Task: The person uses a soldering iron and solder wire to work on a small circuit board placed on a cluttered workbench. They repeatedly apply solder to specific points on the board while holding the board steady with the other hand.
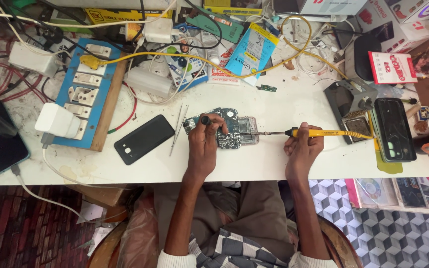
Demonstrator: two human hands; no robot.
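Left hand [204,141]: centre of the frame, fingers curled, fingertips pinched together at the top.
Right hand [302,146]: right of centre, closed in a fist-like grip.
Forearms: both bare, rising from the lower edge.

One head-worn camera looks straight down, from close above, over the white workbench [284,164]; no second view.
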